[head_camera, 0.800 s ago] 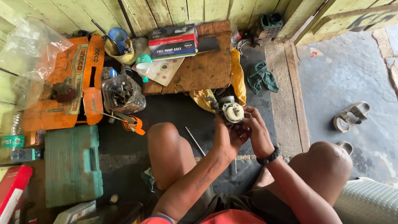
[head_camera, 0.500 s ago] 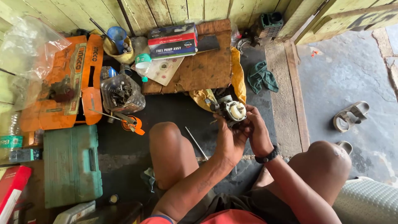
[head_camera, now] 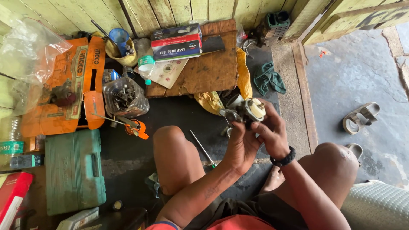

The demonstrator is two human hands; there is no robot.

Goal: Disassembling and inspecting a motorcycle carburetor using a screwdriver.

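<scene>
— So what can't you make out on that small metal engine part [head_camera: 245, 111]?

— Plenty. Its underside is buried in the left hand [head_camera: 241, 145], whose fingers wrap it from below in a closed grip; the right hand [head_camera: 272, 133] pinches its right end, covering that side. Only the pale round face and some grey fittings show, and they are too small to read.

— Which way does it lie?

— Long axis roughly level, running left to right; the round pale face sits at the right end, turned up toward the camera, the darker fittings poking left.

— And where?

— Held in the air just below the wooden board [head_camera: 204, 68], off its lower right corner, beside the yellow cloth [head_camera: 243, 74]. A thin screwdriver [head_camera: 203, 149] lies on the floor further below that board, left of the hands
</scene>
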